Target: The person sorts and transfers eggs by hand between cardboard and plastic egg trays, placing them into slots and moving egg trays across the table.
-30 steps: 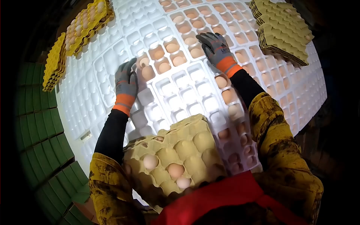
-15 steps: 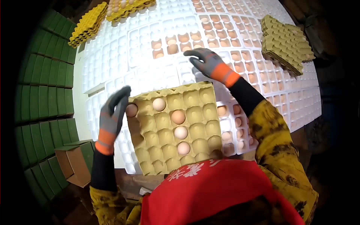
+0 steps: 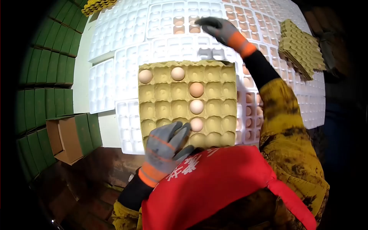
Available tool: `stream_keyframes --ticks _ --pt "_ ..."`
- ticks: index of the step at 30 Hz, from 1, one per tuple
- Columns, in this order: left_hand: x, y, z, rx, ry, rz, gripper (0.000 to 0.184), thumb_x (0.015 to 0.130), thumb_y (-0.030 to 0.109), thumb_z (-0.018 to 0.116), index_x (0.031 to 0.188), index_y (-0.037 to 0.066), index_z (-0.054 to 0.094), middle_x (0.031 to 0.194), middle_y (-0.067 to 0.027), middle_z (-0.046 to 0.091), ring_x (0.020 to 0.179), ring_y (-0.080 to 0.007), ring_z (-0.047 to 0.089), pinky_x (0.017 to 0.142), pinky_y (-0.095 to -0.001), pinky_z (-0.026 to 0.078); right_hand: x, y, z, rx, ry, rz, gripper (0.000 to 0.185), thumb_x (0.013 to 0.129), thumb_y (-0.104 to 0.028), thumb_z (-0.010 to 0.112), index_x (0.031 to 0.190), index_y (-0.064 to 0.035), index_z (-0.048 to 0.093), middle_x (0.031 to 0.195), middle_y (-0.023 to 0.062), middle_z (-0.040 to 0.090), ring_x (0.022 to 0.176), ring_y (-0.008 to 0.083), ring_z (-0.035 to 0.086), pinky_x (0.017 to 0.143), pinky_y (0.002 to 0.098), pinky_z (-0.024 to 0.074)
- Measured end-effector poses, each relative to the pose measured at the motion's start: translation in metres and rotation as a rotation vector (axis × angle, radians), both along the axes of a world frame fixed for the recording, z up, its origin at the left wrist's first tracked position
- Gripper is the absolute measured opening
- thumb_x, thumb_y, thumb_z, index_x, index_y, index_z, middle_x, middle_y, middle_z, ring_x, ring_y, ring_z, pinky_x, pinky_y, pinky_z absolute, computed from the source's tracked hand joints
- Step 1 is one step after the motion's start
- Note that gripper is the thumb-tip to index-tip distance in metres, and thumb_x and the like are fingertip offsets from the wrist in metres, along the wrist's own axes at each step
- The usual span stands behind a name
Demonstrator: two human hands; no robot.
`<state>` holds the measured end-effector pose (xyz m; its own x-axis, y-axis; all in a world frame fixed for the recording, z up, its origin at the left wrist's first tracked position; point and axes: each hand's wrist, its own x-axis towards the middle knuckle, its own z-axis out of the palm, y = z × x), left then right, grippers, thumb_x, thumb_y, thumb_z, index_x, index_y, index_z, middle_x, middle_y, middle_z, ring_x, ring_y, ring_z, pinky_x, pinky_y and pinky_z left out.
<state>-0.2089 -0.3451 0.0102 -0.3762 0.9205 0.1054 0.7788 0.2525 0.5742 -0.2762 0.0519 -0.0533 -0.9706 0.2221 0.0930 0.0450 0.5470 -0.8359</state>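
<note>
A yellowish pulp egg tray lies near my body on top of white trays, with several eggs in it. Down at its front, my left hand reaches over the cups, fingertips beside a pale egg; its fingers are apart and hold nothing I can see. Beyond the tray's back edge, my right hand hovers over the white foam trays, fingertips near a brown egg. Its fingers are stretched out. Both hands wear grey gloves with orange cuffs.
Stacked pulp trays stand at the back right, and yellow trays at the back left. Green cartons line the left side, with an open cardboard box beside the table. More white trays with eggs extend to the right.
The view has shifted. My left hand has moved from the white trays, past the pulp tray's left side, to its front. My right hand remains over the white trays beyond it.
</note>
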Motion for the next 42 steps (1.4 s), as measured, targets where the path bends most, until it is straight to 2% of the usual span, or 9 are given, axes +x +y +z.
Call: stream_keyframes --ticks 5,9,13,19,25,30,34,37,42 --pt "0.023 0.046 -0.033 -0.299 0.3 -0.091 0.054 0.077 0.027 0.076 0.126 0.008 0.061 0.124 -0.0109 0.06 0.112 -0.0313 0.057 0.093 -0.0453 0.045 0.121 -0.105 0.06 0.178 -0.034 0.244 0.03 0.092 -0.031 0.066 0.116 -0.0136 0.071 0.103 0.0064 0.071 0.097 0.0237 0.067 0.087 0.0371 0.0537" --pt "0.002 0.033 -0.035 0.252 -0.034 -0.062 0.05 0.071 0.014 0.081 0.117 0.008 0.063 0.111 -0.0117 0.064 0.099 -0.0315 0.062 0.085 -0.0422 0.048 0.156 -0.152 0.034 0.434 0.016 0.209 0.037 0.087 -0.036 0.069 0.118 -0.0157 0.066 0.111 0.0071 0.065 0.097 0.0283 0.062 0.086 0.0419 0.0512" --pt "-0.042 -0.006 -0.047 0.45 -1.248 0.424 0.035 0.087 0.011 0.069 0.12 0.003 0.061 0.105 -0.0079 0.065 0.094 -0.0166 0.062 0.082 -0.0332 0.052 0.156 -0.183 0.014 0.596 -0.045 0.043 0.036 0.089 -0.029 0.065 0.121 -0.0141 0.063 0.111 0.0083 0.061 0.097 0.0276 0.062 0.08 0.0393 0.0514" --pt "-0.117 0.025 -0.021 0.108 0.051 0.441 0.056 0.083 0.009 0.069 0.138 0.014 0.057 0.13 -0.007 0.059 0.092 -0.018 0.063 0.083 -0.028 0.051 0.165 -0.141 0.041 -1.198 0.162 -0.237 0.037 0.085 -0.002 0.06 0.122 -0.0009 0.059 0.116 0.0085 0.06 0.101 0.022 0.065 0.087 0.033 0.0545" --pt "-0.154 0.038 -0.038 -0.162 0.384 0.166 0.044 0.079 0.012 0.072 0.122 0.015 0.063 0.119 -0.0059 0.064 0.108 -0.0293 0.06 0.091 -0.0373 0.052 0.122 -0.168 0.038 0.685 -0.214 -0.032 0.041 0.084 -0.028 0.066 0.12 -0.0104 0.062 0.111 0.0166 0.059 0.094 0.0346 0.061 0.081 0.0467 0.0517" --pt "-0.14 0.023 -0.032 0.191 -0.093 0.454 0.041 0.079 0.008 0.076 0.119 0.01 0.067 0.103 -0.001 0.067 0.073 -0.0105 0.057 0.073 -0.0278 0.051 0.121 -0.171 0.018 0.639 -0.132 -0.08 0.04 0.086 -0.023 0.064 0.123 -0.0066 0.06 0.11 0.0137 0.06 0.093 0.0294 0.064 0.076 0.0428 0.0543" --pt "-0.13 0.004 -0.022 0.387 -0.763 0.543 0.035 0.097 0.018 0.057 0.126 -0.001 0.061 0.097 -0.0073 0.066 0.071 -0.0117 0.057 0.059 -0.0268 0.049 0.137 -0.122 0.026 -0.887 -0.044 -0.219 0.048 0.092 -0.02 0.059 0.137 -0.0028 0.053 0.111 0.012 0.068 0.075 0.0169 0.067 0.063 0.0283 0.0561" --pt "-0.128 0.001 -0.029 0.481 -0.981 0.503 0.038 0.097 0.022 0.056 0.124 -0.003 0.061 0.105 -0.0085 0.064 0.072 -0.0118 0.057 0.06 -0.0255 0.049 0.123 -0.112 0.059 -1.175 0.101 -0.205 0.045 0.092 -0.016 0.062 0.134 -0.0017 0.054 0.107 0.0111 0.067 0.08 0.0169 0.066 0.063 0.0292 0.0554" --pt "-0.123 0.019 -0.021 0.485 -0.954 0.501 0.035 0.099 0.022 0.054 0.125 0.0 0.061 0.106 -0.0076 0.064 0.077 -0.0124 0.058 0.064 -0.0264 0.051 0.058 -0.131 0.053 0.45 0.074 0.026 0.034 0.082 -0.039 0.073 0.1 -0.0105 0.073 0.111 0.0167 0.062 0.09 0.03 0.066 0.077 0.0436 0.0544"
